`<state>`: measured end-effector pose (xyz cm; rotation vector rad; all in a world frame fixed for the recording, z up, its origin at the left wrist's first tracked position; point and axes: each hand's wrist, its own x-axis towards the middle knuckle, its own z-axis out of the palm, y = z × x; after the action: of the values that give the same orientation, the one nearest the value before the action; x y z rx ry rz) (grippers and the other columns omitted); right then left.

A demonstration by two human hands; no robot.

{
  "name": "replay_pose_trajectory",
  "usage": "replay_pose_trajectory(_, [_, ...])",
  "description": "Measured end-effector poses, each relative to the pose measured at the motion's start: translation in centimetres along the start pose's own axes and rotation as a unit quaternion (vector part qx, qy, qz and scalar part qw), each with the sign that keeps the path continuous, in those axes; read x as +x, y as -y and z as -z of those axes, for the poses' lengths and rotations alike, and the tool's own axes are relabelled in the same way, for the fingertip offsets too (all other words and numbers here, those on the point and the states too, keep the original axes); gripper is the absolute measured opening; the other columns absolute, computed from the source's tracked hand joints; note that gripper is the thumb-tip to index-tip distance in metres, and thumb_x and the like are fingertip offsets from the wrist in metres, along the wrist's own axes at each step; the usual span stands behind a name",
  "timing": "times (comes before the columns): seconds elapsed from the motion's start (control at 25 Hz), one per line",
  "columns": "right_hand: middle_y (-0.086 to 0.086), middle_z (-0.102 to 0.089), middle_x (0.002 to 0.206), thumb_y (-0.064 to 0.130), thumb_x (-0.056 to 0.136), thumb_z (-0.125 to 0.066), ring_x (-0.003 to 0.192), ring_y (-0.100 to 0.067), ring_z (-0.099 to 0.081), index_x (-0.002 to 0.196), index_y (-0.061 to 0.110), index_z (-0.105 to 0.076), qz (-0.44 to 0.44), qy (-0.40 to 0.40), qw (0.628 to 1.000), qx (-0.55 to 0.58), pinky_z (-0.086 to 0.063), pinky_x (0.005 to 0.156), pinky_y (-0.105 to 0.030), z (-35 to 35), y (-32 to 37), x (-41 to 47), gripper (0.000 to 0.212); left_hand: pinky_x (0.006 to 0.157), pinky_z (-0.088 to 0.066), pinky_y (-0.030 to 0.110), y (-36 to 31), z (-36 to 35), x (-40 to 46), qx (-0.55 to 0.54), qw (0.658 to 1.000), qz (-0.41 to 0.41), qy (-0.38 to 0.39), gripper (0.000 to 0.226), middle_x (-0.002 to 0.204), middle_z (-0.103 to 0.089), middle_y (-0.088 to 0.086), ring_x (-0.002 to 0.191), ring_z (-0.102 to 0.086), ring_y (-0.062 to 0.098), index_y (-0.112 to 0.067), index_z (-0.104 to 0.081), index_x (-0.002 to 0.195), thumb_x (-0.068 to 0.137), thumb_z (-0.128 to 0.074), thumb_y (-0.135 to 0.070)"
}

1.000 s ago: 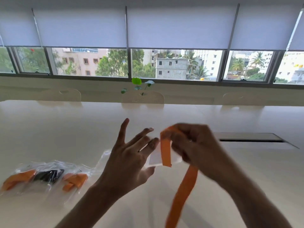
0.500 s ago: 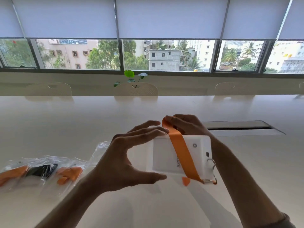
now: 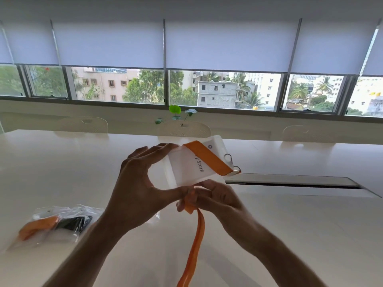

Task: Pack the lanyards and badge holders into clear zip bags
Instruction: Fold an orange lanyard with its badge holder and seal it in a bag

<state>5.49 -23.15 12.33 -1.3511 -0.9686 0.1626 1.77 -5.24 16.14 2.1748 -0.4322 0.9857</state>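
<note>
The left hand is holding the badge holder up above the desk, thumb under its lower edge and fingers curled over the top edge, so the card is being pinched across its width. The right hand is sitting just below the holder with its fingers closed round the orange lanyard, right where the strap is leaving the card. One turn of the strap is lying diagonally across the holder's face, ending at the metal clip at the upper right corner, and the loose tail is hanging down between the forearms and out of view at the bottom.

The holder is looking like a stiff, light plastic sleeve, probably smooth enough to slip, so gripping it by opposite edges seems the safe way. The lanyard is soft, flat ribbon that is likely to spring loose unless it is being kept under tension close to the card; the best place to take it is near the wrap, not far down the tail.

On the desk to the left, zip bags with an orange and a black item inside are lying flat. More clear plastic is showing behind the left wrist, though what it is cannot be told.
</note>
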Motion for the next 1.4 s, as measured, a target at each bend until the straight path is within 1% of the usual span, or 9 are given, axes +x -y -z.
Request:
replay_pose_trajectory(0.2, [-0.002,-0.073,0.088,0.015,0.096,-0.058,0.093,-0.017,-0.068,0.092,0.013,-0.072,0.0,-0.1,0.983,-0.157,-0.052,0.09,-0.03,-0.1,-0.7,-0.1,0.014,0.103,-0.043,0.049,0.8,1.3,0.3,0.02,0.998,0.043,-0.035,0.08,0.118,-0.06,-0.017,0.112,-0.055,0.016,-0.034,-0.059,0.125,0.052,-0.075,-0.062])
replay_pose_trajectory(0.36, [0.014,-0.065,0.112,0.026,0.094,-0.063,0.107,-0.014,-0.062,0.091,0.026,-0.075,-0.03,-0.06,0.96,-0.271,-0.052,0.089,-0.036,0.1,-0.9,-0.3,0.013,0.11,-0.034,0.054,1.6,2.1,0.7,0.092,0.992,0.052,-0.069,0.08,0.123,-0.066,0.001,0.118,-0.055,0.029,-0.023,-0.062,0.126,0.056,-0.079,-0.058])
replay_pose_trajectory(0.44, [0.02,-0.058,0.119,0.032,0.094,-0.061,0.112,-0.012,-0.059,0.089,0.03,-0.075,-0.034,-0.045,0.953,-0.297,-0.053,0.09,-0.039,-0.1,-0.8,-0.2,0.015,0.114,-0.023,0.046,2.6,2.5,0.9,0.151,0.984,0.041,-0.09,0.078,0.121,-0.067,0.005,0.116,-0.057,0.029,-0.018,-0.062,0.124,0.059,-0.085,-0.052])
replay_pose_trajectory(0.6, [0.025,-0.059,0.117,0.039,0.086,-0.063,0.113,-0.01,-0.059,0.081,0.027,-0.078,-0.09,-0.031,0.97,-0.222,-0.057,0.088,-0.04,0.3,0.5,0.0,0.019,0.113,-0.023,0.053,4.1,2.3,1.2,0.26,0.962,-0.007,-0.086,0.071,0.117,-0.069,0.008,0.113,-0.062,0.03,-0.013,-0.063,0.123,0.062,-0.075,-0.047])
replay_pose_trajectory(0.8, [0.0,-0.07,0.094,0.018,0.083,-0.063,0.09,-0.015,-0.064,0.069,0.015,-0.076,-0.06,-0.037,0.995,-0.071,-0.049,0.077,-0.021,1.5,3.0,-0.3,0.02,0.111,-0.023,0.054,5.9,1.7,1.2,0.337,0.938,-0.04,-0.071,0.072,0.117,-0.069,0.011,0.115,-0.062,0.031,-0.008,-0.063,0.122,0.059,-0.089,-0.031])
replay_pose_trajectory(1.0, [-0.002,-0.071,0.089,0.045,0.08,-0.072,0.085,-0.011,-0.062,0.081,0.015,-0.078,-0.024,-0.089,0.994,-0.057,-0.046,0.076,-0.022,3.6,4.4,-0.7,0.031,0.112,-0.02,0.054,7.2,1.6,1.2,0.352,0.934,-0.043,-0.039,0.073,0.117,-0.068,0.011,0.115,-0.061,0.029,-0.008,-0.064,0.121,0.057,-0.091,-0.029])
replay_pose_trajectory(1.08, [-0.003,-0.073,0.087,0.048,0.077,-0.074,0.087,-0.014,-0.066,0.087,0.014,-0.078,-0.008,-0.1,0.995,-0.013,-0.05,0.082,-0.026,4.2,4.6,-0.7,0.037,0.112,-0.019,0.053,7.0,0.8,1.1,0.347,0.934,-0.087,0.001,0.074,0.117,-0.068,0.009,0.116,-0.061,0.025,-0.009,-0.064,0.121,0.054,-0.091,-0.03])
replay_pose_trajectory(1.2, [0.0,-0.074,0.087,0.043,0.079,-0.073,0.08,-0.011,-0.067,0.087,0.015,-0.078,0.018,-0.122,0.991,0.054,-0.054,0.077,-0.024,4.9,5.0,-0.7,0.03,0.113,-0.02,0.05,5.6,-1.4,0.5,0.302,0.935,-0.161,0.09,0.076,0.12,-0.068,0.003,0.118,-0.06,0.019,-0.013,-0.064,0.121,0.053,-0.091,-0.031])
replay_pose_trajectory(1.4, [0.004,-0.077,0.091,0.039,0.08,-0.069,0.081,-0.006,-0.071,0.086,0.024,-0.08,-0.016,-0.268,0.96,0.076,-0.053,0.071,-0.022,7.3,4.1,-0.5,0.02,0.114,-0.023,0.042,2.8,-5.5,-1.9,0.142,0.942,-0.217,0.211,0.074,0.125,-0.065,-0.005,0.12,-0.055,0.009,-0.02,-0.059,0.128,0.062,-0.087,-0.037])
